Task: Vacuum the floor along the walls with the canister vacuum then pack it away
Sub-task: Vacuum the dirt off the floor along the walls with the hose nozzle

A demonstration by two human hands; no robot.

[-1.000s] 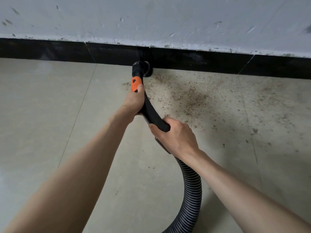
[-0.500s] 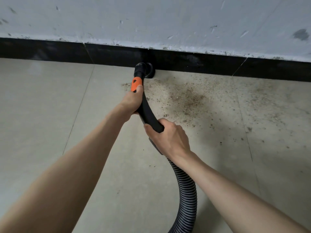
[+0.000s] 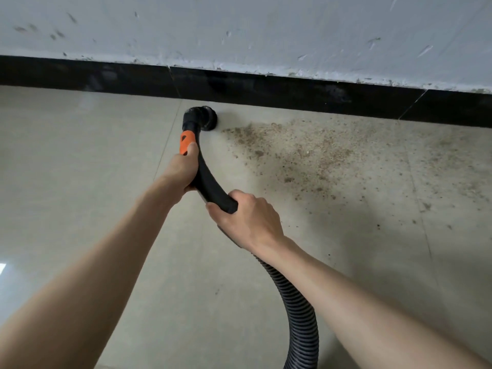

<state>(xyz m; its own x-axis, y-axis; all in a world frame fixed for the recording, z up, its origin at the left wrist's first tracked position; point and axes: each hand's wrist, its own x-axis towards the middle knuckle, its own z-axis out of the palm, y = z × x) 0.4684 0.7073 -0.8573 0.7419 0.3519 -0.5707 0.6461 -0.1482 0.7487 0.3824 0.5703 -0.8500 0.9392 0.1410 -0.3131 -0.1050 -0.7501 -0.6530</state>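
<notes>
The canister vacuum's curved black plastic wand [image 3: 210,179], with an orange band and round black nozzle [image 3: 206,119], rests on the beige tiled floor [image 3: 80,161] beside the black skirting [image 3: 266,89]; left hand [image 3: 183,169] and right hand [image 3: 249,219] both grip it, ribbed grey hose [image 3: 298,310] trailing behind.

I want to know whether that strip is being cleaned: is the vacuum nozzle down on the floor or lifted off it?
Down: the nozzle sits on the floor tile beside the black baseboard, with no gap visible beneath it.
</notes>
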